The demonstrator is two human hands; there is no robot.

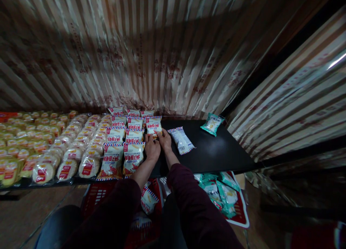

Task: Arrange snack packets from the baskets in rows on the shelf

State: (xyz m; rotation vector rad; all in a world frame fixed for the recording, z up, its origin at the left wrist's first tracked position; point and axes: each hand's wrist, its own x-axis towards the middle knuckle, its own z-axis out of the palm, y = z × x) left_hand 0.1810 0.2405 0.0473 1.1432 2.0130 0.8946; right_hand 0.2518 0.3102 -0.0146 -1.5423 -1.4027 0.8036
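Note:
Both my hands are at a white snack bag [153,124] with red lettering and a striped top edge, in the third column of such bags. My left hand [152,148] grips its lower left side with curled fingers. On the lower right corner, my right hand [164,140] pinches the same bag. Matching snack bags [134,156] stand in overlapping rows just left of my hands. To the right, another bag [181,140] lies back side up on the black shelf [216,158].
A green snack bag [212,124] lies at the shelf's far right. Wrapped round cakes [89,164] and yellow packs [12,169] fill the left. Below the front edge are a red basket [92,198] with striped bags and another basket [244,209] with green bags. Striped curtain [162,61] hangs behind.

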